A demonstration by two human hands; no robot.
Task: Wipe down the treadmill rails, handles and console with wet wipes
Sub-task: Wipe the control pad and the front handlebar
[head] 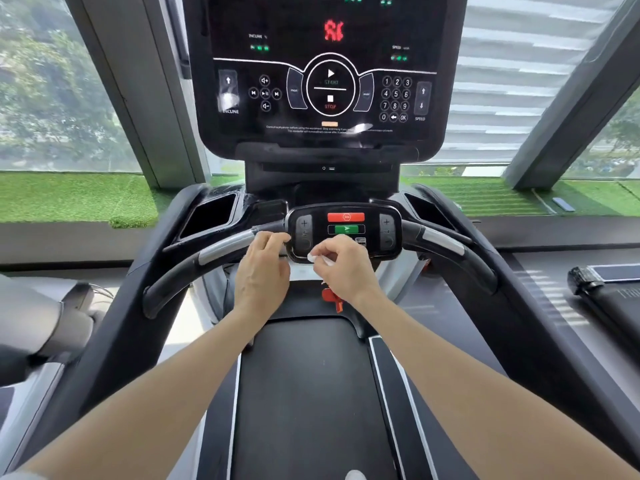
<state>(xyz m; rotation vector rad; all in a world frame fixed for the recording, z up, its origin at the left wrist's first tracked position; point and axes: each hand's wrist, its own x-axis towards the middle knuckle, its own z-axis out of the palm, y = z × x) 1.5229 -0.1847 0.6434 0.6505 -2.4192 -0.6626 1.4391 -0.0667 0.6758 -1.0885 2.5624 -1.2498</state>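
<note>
We wipe small control panel (pixel 345 233) lower edge — right hand (pixel 341 268) pinches wet wipe (pixel 316 258), left hand (pixel 262 271) curled at panel's left edge; next — handles (pixel 221 249).

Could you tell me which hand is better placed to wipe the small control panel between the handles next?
The right hand: it pinches the white wet wipe right against the small control panel's lower edge. The left hand holds no visible wipe; its fingers curl at the panel's left edge by the left handle.

My right hand (pixel 341 263) covers most of the wet wipe (pixel 317 258); I only see a white corner. The red safety clip (pixel 330 298) is half hidden behind my wrist. The console (pixel 325 64) runs off the top edge, its fine print too blurred to read.
</note>
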